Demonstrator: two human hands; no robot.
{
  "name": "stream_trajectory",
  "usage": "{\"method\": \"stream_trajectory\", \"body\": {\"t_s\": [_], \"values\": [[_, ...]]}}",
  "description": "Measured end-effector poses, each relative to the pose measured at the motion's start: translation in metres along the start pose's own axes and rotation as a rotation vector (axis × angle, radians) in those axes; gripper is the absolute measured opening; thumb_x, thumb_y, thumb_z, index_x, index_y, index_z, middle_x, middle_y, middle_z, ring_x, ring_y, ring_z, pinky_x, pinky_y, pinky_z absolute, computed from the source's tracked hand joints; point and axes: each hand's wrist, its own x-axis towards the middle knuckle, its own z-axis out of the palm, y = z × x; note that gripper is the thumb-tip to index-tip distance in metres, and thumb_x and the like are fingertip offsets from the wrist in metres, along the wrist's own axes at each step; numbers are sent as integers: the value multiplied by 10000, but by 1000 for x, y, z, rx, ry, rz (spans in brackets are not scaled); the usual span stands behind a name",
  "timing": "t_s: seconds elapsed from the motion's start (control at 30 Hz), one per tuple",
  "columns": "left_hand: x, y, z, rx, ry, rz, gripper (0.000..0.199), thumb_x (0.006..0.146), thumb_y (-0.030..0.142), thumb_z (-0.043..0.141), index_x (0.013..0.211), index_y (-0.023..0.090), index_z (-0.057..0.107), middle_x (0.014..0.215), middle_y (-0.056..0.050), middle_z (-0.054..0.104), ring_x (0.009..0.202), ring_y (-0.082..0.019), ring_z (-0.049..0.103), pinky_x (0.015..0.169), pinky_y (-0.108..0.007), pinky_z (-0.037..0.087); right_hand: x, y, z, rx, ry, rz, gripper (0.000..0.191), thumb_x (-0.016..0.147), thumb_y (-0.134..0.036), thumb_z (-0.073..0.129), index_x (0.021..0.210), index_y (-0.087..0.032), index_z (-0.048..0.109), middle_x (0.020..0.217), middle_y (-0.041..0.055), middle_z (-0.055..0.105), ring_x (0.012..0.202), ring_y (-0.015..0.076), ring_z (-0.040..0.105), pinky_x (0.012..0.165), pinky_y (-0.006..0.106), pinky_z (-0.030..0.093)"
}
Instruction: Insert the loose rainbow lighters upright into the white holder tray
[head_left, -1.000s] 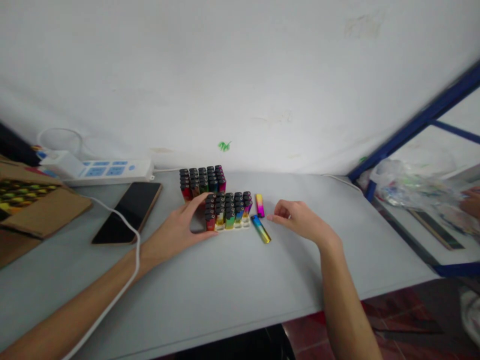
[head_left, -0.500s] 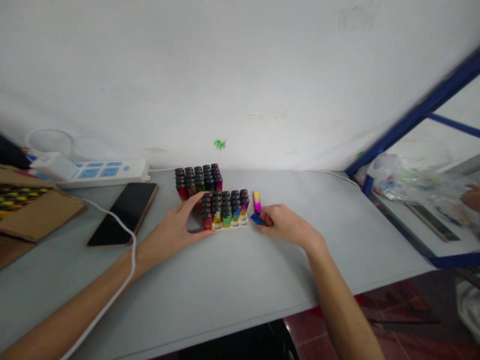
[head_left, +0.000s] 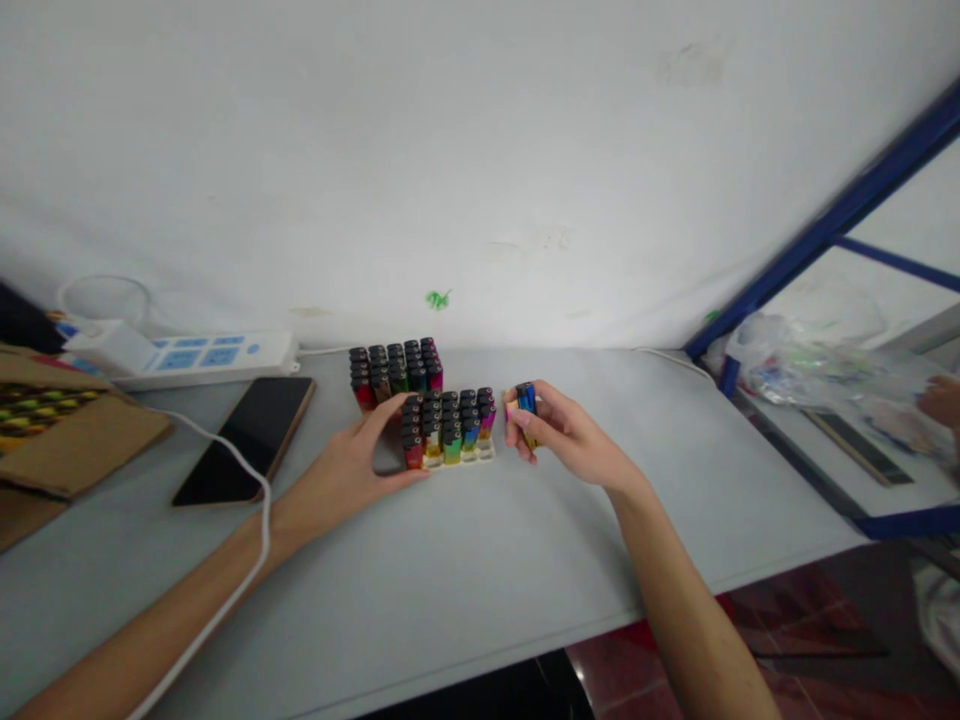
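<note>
Two hands: left fingers braced on lighter tray, right fingers clamped on blue lighter

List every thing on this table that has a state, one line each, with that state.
Blue lighter: lifted off the table, upright, gripped in the right hand.
Pink lighter: mostly hidden behind the right hand's fingers.
Near tray of lighters: standing, left hand touching its left end.
Far tray of lighters: standing, untouched.
Phone: flat, screen dark.
Power strip: white cable attached.
Cardboard box: open.
</note>
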Motion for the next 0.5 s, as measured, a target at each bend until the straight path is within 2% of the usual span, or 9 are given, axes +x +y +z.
{"method": "stream_trajectory", "body": {"t_s": [0.07,0.17,0.23,0.33,0.5], "values": [[0,0,0,-10,6,8,947,785,643,823,1582,271,472,1456,-139,697,1268,-455,711,1106,-616,587,3,1,6,96,24,20,310,1052,-530,629,1100,-237,537,796,-48,549,634,116,521,634,280,492],[1,0,0,-12,3,14,956,782,651,822,1585,280,459,1457,-149,695,1268,-460,707,1101,-638,584,8,7,16,165,68,80,414,1016,-627,636,936,-253,478,729,-81,408,564,97,380,531,249,377],[1,1,0,-6,-3,15,958,788,648,819,1588,273,450,1468,-158,685,1282,-459,699,1109,-636,578,11,12,24,88,148,88,493,1011,-686,594,836,-251,443,689,-76,384,551,99,339,505,253,312],[1,2,-1,-4,-6,22,938,806,614,815,1592,269,437,1478,-151,678,1290,-447,697,1122,-613,574,14,18,35,-111,291,48,577,1007,-722,538,710,-238,437,630,-54,392,566,112,347,522,277,282],[1,3,-1,-25,-4,34,924,812,608,810,1580,244,446,1465,-156,683,1292,-438,696,1122,-606,575,16,26,45,-275,377,59,553,964,-639,536,607,-242,392,579,-45,360,575,116,332,554,294,245]]}}
